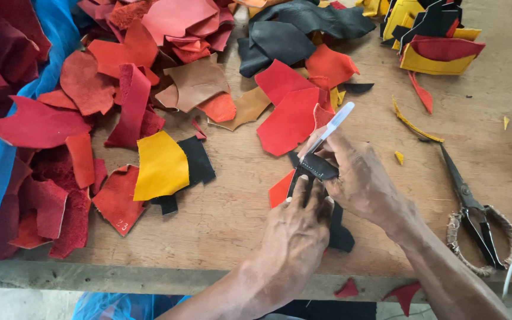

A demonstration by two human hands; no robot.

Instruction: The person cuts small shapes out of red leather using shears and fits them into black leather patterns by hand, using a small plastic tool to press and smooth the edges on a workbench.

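Pen [334, 123] sits pinched in your right hand [360, 178], tip on the black piece [318, 168]; your left hand [296, 231] presses it flat, scissors [472, 210] well right.

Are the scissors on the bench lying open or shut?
Shut. The scissors lie flat on the wooden bench, blades together in one dark point, wrapped handle loops side by side, clear of both hands.

From my screen the light is bright, even daylight, soft rather than harsh; shadows under the leather scraps [161, 166] and the scissors [469, 201] are short and faint on the desk [232, 219]; no glare anywhere I can see; colours are vivid; focus holds sharp at centre, softening slightly toward the corners, where the desk edge bows a little.
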